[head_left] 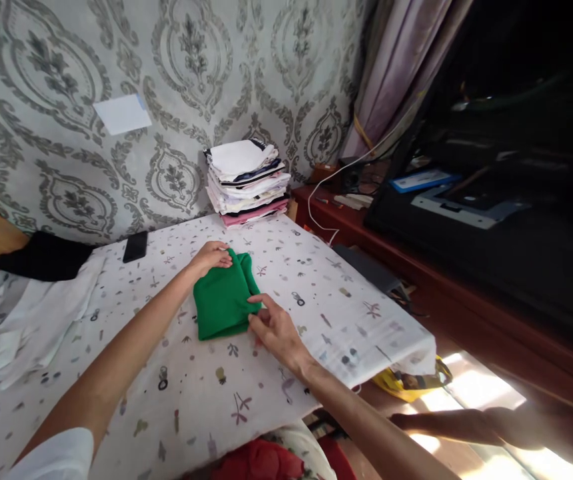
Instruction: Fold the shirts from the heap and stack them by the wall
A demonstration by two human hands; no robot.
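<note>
A folded green garment [222,300] lies on the patterned white cloth of the table, its exact kind hidden by the folds. My left hand [210,257] has its fingers curled over the far left edge of the green fabric. At the near right side, my right hand [277,332] pinches the fabric's edge between thumb and fingers. One flap of the garment stands slightly raised along the right side.
A neat stack of folded clothes [247,181] stands by the wall. A phone [135,247], a black cloth [44,255] and white fabric [46,313] lie to the left. Right of the table is a reddish-brown cabinet [416,257] with a large dark screen [526,147] and a white cable [311,195].
</note>
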